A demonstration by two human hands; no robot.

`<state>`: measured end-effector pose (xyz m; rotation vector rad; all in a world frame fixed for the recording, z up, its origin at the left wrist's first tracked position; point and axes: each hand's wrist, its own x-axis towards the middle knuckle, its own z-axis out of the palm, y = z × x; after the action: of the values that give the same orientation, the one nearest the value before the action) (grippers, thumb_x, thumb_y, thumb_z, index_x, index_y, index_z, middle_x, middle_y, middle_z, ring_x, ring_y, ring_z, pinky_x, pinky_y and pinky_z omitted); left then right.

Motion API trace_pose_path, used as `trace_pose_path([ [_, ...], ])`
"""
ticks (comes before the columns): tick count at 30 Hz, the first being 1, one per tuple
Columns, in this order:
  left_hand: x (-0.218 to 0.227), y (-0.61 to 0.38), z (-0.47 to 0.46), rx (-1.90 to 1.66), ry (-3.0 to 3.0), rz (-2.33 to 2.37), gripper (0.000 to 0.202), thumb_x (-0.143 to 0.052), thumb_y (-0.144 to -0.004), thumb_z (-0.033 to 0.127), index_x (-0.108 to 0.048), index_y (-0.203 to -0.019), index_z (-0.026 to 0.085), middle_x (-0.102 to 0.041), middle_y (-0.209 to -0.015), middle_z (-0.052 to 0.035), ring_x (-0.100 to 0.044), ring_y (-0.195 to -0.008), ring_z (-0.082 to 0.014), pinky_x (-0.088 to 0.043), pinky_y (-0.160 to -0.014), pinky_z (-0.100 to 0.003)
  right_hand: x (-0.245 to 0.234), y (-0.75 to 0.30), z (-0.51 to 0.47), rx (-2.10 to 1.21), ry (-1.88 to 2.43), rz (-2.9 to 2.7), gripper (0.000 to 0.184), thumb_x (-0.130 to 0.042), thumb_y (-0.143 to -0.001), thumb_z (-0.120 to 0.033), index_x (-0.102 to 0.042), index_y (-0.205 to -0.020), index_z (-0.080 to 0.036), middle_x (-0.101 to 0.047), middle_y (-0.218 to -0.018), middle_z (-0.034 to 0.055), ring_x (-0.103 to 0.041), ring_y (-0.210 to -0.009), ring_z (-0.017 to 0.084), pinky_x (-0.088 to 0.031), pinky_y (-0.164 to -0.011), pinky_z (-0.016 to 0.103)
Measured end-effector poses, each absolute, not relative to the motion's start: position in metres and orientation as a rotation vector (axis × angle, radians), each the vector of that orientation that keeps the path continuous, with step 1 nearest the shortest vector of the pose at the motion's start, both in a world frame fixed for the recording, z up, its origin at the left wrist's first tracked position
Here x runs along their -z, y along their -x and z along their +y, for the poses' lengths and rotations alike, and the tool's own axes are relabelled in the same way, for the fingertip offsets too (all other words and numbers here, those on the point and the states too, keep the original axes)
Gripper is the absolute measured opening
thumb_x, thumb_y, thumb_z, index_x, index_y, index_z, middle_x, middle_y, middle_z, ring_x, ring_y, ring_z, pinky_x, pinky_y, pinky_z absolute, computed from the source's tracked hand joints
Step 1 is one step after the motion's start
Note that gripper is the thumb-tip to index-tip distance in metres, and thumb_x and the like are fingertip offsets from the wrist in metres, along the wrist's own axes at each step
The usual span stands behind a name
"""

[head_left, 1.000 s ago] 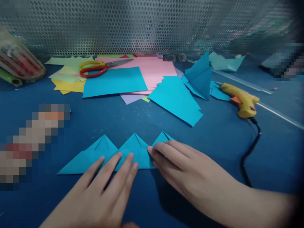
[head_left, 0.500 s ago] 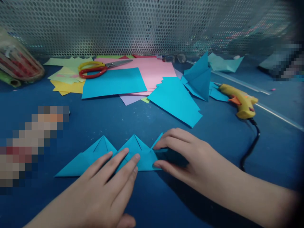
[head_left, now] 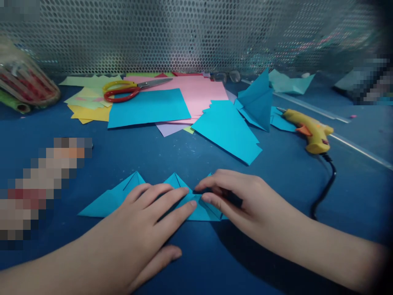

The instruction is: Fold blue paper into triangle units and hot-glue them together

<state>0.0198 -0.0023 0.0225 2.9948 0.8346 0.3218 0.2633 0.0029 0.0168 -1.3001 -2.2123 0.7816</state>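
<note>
A folded blue paper [head_left: 106, 203] with several triangular peaks lies on the table in front of me. My left hand [head_left: 150, 223] rests flat across its middle, fingers stretched towards the right and thumb out on the table. At the paper's right end, my right hand [head_left: 239, 194] has thumb and forefinger drawn close together on a fold between two peaks. Its fingers cover most of the rightmost peak, and the left hand hides the lower edge in the middle.
Scissors [head_left: 123, 93] lie on a pile of coloured paper [head_left: 208, 92]. A cut blue sheet [head_left: 229, 131], a standing blue folded piece [head_left: 258, 102] and a yellow glue gun [head_left: 310, 129] with a black cord are to the right. A perforated metal panel [head_left: 172, 37] closes the back.
My left hand has slid right along the folded paper, its thumb now spread out. The right thumb has moved up towards the forefinger, and more of the paper's lower right edge shows.
</note>
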Motion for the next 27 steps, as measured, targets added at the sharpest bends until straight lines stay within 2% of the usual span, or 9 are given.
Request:
trace_pose_path([
  [4, -0.0216, -0.0201, -0.0031, -0.371, -3.045, 0.786, 0.045, -0.028, -0.113, 0.034, -0.068, -0.131, 0.026, -0.073, -0.13, 0.0015, -0.068, -0.11, -0.0207, -0.053, -0.089, -0.034, -0.018, -0.2635, 0.0034, -0.812, 1.339, -2.235, 0.021, -0.058, -0.096, -0.012, -0.067, -0.079, -0.021, -0.062, -0.07, -0.0014, -0.054, -0.056, 0.01, -0.04, -0.052, 0.021],
  [9, -0.0166, -0.0198, -0.005, -0.368, -3.155, 0.749, 0.044, -0.031, -0.112, 0.033, -0.067, -0.133, 0.021, -0.074, -0.128, -0.005, -0.067, -0.111, -0.0236, -0.051, -0.093, -0.037, -0.0189, -0.2621, 0.0041, -0.839, 1.38, -2.238, 0.021, -0.056, -0.095, -0.015, -0.064, -0.077, -0.02, -0.061, -0.07, -0.001, -0.053, -0.057, 0.011, -0.039, -0.052, 0.023],
  [15, -0.0135, -0.0199, -0.0073, -0.341, -3.193, 0.768, 0.04, -0.04, -0.109, 0.035, -0.068, -0.133, 0.02, -0.075, -0.121, -0.007, -0.066, -0.109, -0.0257, -0.051, -0.092, -0.038, -0.0195, -0.2611, 0.0036, -0.854, 1.374, -2.221, 0.021, -0.053, -0.096, -0.015, -0.061, -0.077, -0.021, -0.061, -0.069, -0.0012, -0.051, -0.056, 0.011, -0.038, -0.052, 0.024],
  [21, -0.015, -0.0216, -0.0065, -0.428, -3.177, 0.802, 0.047, -0.028, -0.111, 0.027, -0.07, -0.128, 0.02, -0.076, -0.12, -0.0068, -0.067, -0.106, -0.0253, -0.047, -0.087, -0.038, -0.0207, -0.2606, 0.0029, -0.892, 1.403, -2.209, 0.022, -0.052, -0.095, -0.014, -0.059, -0.075, -0.021, -0.06, -0.069, -0.0013, -0.051, -0.057, 0.011, -0.039, -0.054, 0.024],
  [27, -0.0138, -0.0223, -0.0097, -0.339, -3.207, 0.71, 0.048, -0.024, -0.113, 0.027, -0.065, -0.135, 0.018, -0.068, -0.14, -0.0003, -0.065, -0.115, -0.0232, -0.043, -0.092, -0.039, -0.0204, -0.2592, 0.0032, -0.898, 1.403, -2.22, 0.02, -0.053, -0.093, -0.012, -0.059, -0.076, -0.02, -0.059, -0.067, -0.0023, -0.05, -0.056, 0.011, -0.039, -0.053, 0.024],
])
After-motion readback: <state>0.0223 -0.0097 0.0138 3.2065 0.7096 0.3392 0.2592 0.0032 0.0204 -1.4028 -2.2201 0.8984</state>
